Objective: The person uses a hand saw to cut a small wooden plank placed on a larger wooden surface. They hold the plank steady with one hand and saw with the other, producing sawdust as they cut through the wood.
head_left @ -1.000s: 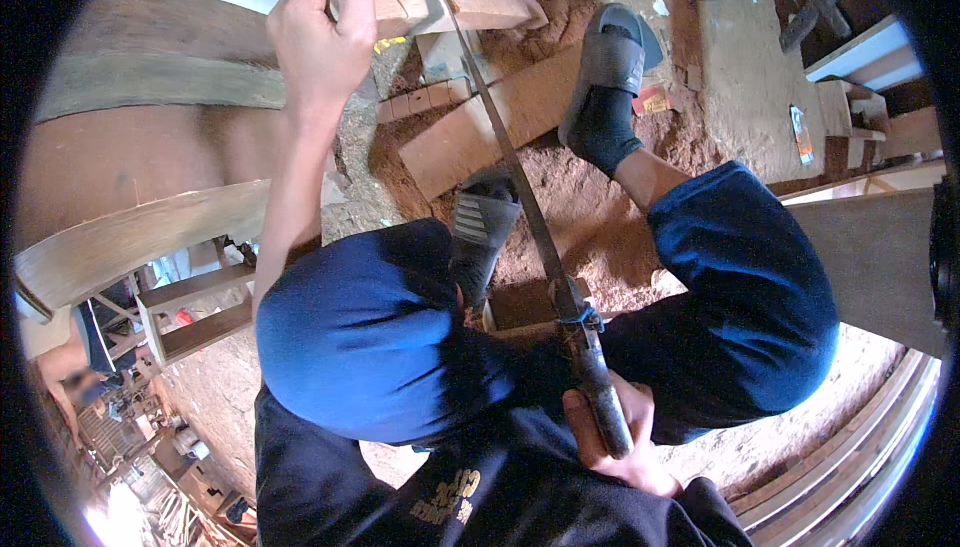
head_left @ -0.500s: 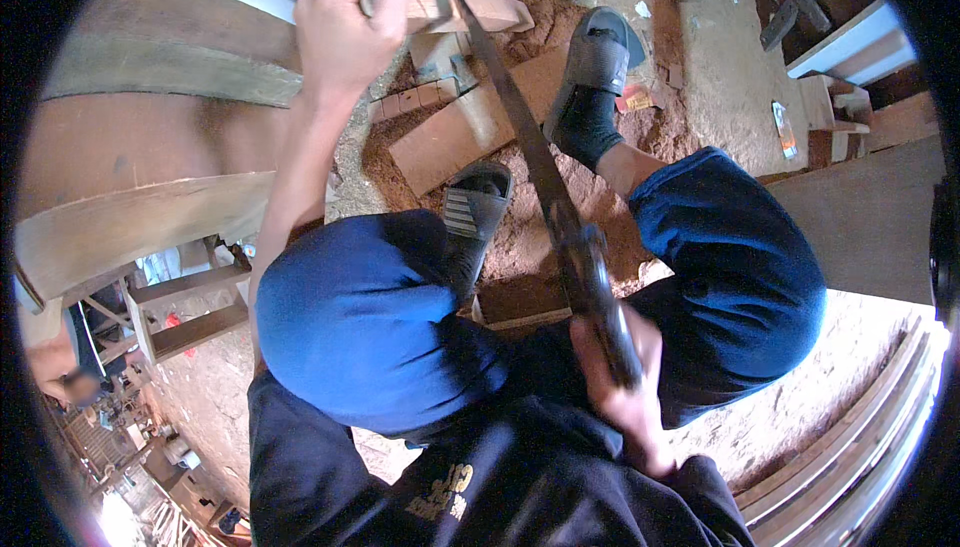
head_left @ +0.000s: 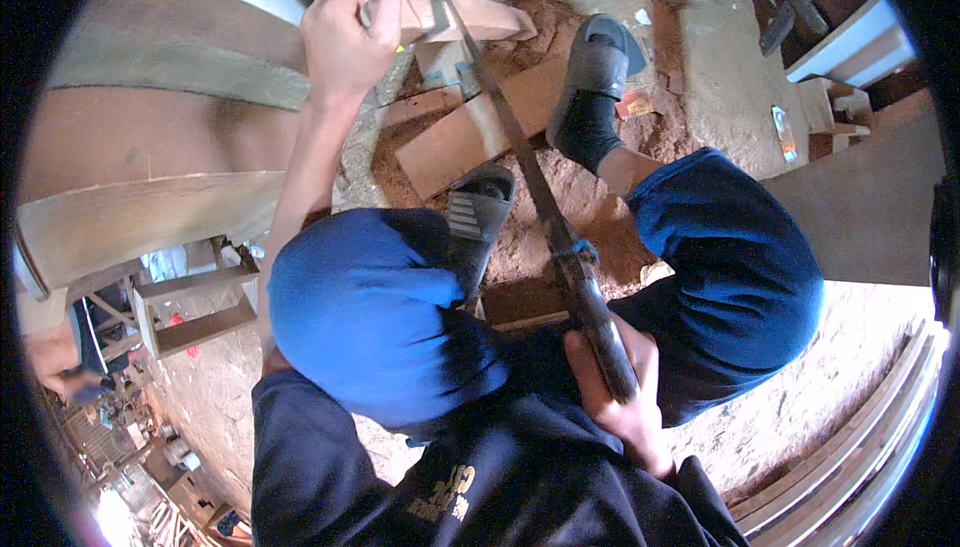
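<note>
My left hand (head_left: 350, 39) is closed around the near-left end of a pale reddish wooden block (head_left: 487, 17), which points away to the right. In my right hand (head_left: 628, 387), between my knees, is the dark round handle of a long, narrow blade that looks like a machete (head_left: 520, 142). Its blade runs up and away to the left, tapering to a tip that crosses over the block in the picture. Whether the blade touches the block I cannot tell. A blue tie wraps the machete where handle and blade meet.
A flat wooden board (head_left: 435, 159) lies between my sandalled feet, on reddish shavings or sawdust (head_left: 610, 197). Large wooden panels (head_left: 150, 142) stand at the left. A grey-brown panel (head_left: 870, 207) and stacked wooden strips (head_left: 850, 477) are at the right. A person (head_left: 65, 357) is far left.
The machete, blurred before, is sharper now, and its handle sits slightly lower and nearer to me. My left hand and the block have shifted slightly down in the picture; both grips stay the same.
</note>
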### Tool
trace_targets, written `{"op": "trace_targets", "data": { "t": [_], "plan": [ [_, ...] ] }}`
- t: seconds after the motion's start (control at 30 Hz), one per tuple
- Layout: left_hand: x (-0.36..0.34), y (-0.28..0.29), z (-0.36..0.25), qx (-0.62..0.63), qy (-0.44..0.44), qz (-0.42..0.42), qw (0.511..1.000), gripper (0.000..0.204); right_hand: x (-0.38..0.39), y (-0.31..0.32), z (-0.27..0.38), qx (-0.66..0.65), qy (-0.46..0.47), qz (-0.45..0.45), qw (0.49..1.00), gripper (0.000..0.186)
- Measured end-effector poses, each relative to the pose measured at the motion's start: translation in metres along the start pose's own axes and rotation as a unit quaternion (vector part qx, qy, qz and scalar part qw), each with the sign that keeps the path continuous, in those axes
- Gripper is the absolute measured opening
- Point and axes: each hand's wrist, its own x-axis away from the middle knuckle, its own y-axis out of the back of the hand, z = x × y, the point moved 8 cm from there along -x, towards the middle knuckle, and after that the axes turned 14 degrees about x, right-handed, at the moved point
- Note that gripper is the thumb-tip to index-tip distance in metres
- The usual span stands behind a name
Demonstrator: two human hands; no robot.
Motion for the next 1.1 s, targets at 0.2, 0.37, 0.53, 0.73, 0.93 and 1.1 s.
{"op": "trace_targets", "data": {
  "t": [0.2,0.37,0.53,0.73,0.93,1.1],
  "plan": [
    [0.003,0.005,0.007,0.001,0.014,-0.018,1.000,0.011,0.018,-0.001,-0.001,-0.010,0.018,-0.021,1.000,0.010],
    [0.005,0.015,0.019,-0.038,0.037,-0.029,0.998,0.011,-0.008,-0.010,0.008,-0.059,0.054,-0.023,0.997,0.015],
    [0.004,0.010,0.011,-0.006,0.007,-0.026,1.000,0.011,0.011,-0.004,-0.001,-0.017,0.019,-0.012,1.000,0.014],
    [0.008,0.010,0.009,-0.019,0.024,-0.016,0.999,0.011,-0.015,0.009,0.005,0.028,0.059,-0.029,0.997,0.013],
    [0.005,0.014,0.011,-0.004,0.018,-0.025,1.000,0.012,-0.018,-0.002,0.006,0.008,0.078,-0.032,0.996,0.013],
    [0.006,0.013,0.013,-0.022,0.033,-0.029,0.999,0.012,-0.015,-0.011,0.005,-0.020,0.042,-0.036,0.998,0.013]
  ]
}}
